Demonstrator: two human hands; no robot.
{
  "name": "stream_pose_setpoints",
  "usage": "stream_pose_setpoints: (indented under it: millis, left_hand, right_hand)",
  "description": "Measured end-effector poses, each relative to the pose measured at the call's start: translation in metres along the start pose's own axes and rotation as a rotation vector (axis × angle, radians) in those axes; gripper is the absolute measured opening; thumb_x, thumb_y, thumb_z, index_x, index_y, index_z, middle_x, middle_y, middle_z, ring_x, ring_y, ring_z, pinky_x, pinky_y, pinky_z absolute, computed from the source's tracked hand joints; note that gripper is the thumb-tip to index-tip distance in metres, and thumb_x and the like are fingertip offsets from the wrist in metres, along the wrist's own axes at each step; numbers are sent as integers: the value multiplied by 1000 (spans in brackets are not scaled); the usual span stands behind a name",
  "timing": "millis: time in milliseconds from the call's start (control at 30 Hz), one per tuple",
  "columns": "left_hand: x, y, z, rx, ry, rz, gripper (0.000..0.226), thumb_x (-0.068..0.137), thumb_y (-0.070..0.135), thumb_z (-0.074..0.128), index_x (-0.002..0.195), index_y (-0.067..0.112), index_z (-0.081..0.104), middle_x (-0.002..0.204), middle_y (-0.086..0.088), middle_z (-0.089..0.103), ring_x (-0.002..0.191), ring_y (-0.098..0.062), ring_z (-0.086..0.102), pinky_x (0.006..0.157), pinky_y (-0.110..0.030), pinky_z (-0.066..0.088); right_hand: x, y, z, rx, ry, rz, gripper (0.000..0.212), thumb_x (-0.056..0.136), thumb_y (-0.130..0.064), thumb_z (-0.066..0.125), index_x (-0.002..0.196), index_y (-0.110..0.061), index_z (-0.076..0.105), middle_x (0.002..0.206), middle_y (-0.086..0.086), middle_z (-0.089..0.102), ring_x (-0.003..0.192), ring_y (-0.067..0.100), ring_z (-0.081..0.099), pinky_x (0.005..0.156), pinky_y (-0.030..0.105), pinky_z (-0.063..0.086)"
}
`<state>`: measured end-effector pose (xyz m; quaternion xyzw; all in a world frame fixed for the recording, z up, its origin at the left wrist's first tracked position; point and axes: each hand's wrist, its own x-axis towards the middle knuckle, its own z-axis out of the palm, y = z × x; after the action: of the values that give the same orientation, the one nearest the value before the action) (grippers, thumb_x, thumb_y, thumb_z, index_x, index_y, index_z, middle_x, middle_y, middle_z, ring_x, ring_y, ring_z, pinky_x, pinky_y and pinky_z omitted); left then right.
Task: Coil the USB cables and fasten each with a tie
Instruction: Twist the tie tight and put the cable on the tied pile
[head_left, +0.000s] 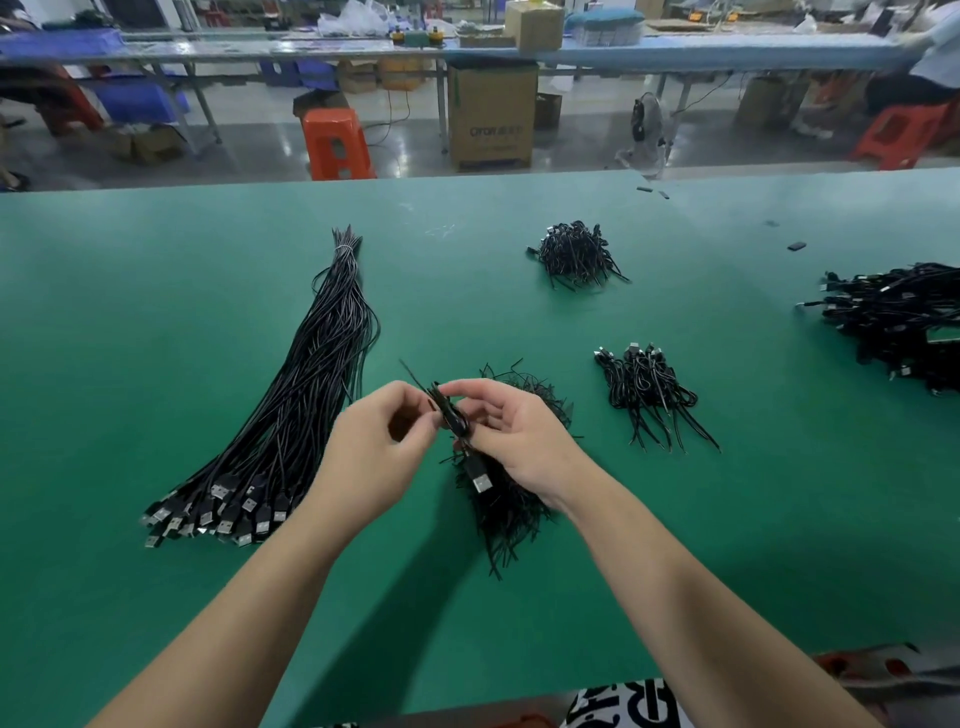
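Observation:
My left hand and my right hand meet above the green table, both pinching one small coiled black USB cable. Its silver USB plug hangs down below my right fingers, and a thin tie end sticks up to the left of the coil. Under my right hand lies a heap of black ties. A long bundle of uncoiled USB cables stretches along the left, plugs toward me.
Small piles of coiled cables lie at the right and farther back. A larger cable heap sits at the right edge. Beyond the table's far edge stand an orange stool and a cardboard box.

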<state>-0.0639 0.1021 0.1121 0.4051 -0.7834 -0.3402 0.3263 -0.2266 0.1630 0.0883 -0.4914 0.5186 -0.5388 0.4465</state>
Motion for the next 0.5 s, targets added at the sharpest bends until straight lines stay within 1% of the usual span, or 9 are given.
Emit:
stream_pose_setpoints:
  millis: [100,167,233,267,300,367,400,433,500]
  left_hand:
    - [5,0,-2,-222,-38,-148,16,92,12,68,77,16,66,58,9,56,55,-12,44,51,-26,37]
    - [5,3,-1,-204,-45,-116,16,91,11,69,77,15,65,58,11,57,54,-7,44,52,-21,37]
    - [3,7,0,24,-3,59,14,91,12,69,78,14,63,63,13,58,58,-3,50,58,-14,40]
    - [2,8,-1,179,32,193,13,92,10,66,80,13,62,69,11,60,65,-5,55,64,-18,45]
    - [1,8,0,320,51,340,10,92,8,62,83,11,63,74,5,61,71,-13,57,69,-28,48]
    - [3,5,-1,504,39,575,7,89,4,60,83,6,63,76,-6,60,72,-30,56,68,-42,48]
    - [4,2,-1,553,23,638,5,86,1,62,83,5,63,76,-7,60,71,-33,55,67,-43,47]
    - [6,1,-1,588,8,673,8,83,-2,66,82,5,63,76,-7,59,71,-33,55,67,-43,46]
    - [7,-3,0,645,-3,712,18,76,-6,71,81,8,62,77,-6,58,71,-31,53,68,-40,44]
  right_hand:
    - [2,-1,2,-35,62,-6,34,91,1,69,107,-29,71,97,9,69,88,13,64,87,27,56]
    - [4,0,4,-79,140,1,22,90,-11,74,96,-31,71,97,7,66,78,11,60,73,24,54]
    - [5,2,4,-211,176,-1,16,94,-24,71,86,-38,69,87,-5,62,62,5,56,63,17,47]
    - [5,5,3,-252,166,4,20,96,-27,68,80,-39,69,78,-7,60,55,5,54,59,15,45]
    - [4,7,3,-250,149,26,24,98,-28,64,76,-36,70,69,-6,57,52,7,52,56,15,44]
    - [2,9,2,-115,74,91,28,101,-28,60,78,-18,72,62,0,55,48,12,50,54,23,44]
    - [1,10,2,-32,28,115,31,102,-27,58,82,-7,70,62,1,56,47,12,48,52,26,45]
    - [0,11,1,40,-10,139,34,103,-26,56,83,-3,70,62,0,57,45,11,45,50,27,45]
    - [-2,10,2,136,-59,171,34,104,-24,53,80,-12,74,60,-4,55,45,9,41,47,26,47]
